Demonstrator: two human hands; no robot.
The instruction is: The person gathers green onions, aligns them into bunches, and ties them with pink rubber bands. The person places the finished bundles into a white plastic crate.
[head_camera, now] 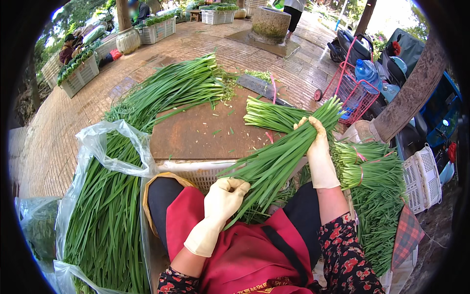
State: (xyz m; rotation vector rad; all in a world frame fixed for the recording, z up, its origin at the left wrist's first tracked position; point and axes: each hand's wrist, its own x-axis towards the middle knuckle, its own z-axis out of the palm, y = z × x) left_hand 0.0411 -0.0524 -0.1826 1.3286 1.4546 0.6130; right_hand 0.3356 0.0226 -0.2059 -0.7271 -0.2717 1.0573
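My right hand (316, 137), in a cream rubber glove, grips a bunch of Chinese chives (282, 154) near its pale stem ends. The leaves hang down toward my lap. My left hand (226, 198), gloved too, pinches at the bunch's leaf edge; its fingertips are partly hidden. Another bunch of chives (273, 114) lies on the brown board (194, 134), just behind my right hand. Beyond it rests a broad-bladed knife (259, 86), with a pink tie (273, 88) across it. A loose heap of chives (180, 82) covers the board's far left.
At my left stands a clear plastic bag (114, 161) of long chives. Tied bunches (371, 165) are piled at my right. Further right are a pink cart (354, 92) with water bottles, a wooden post (411, 88) and parked scooters. People sit by white crates (80, 75) at far left.
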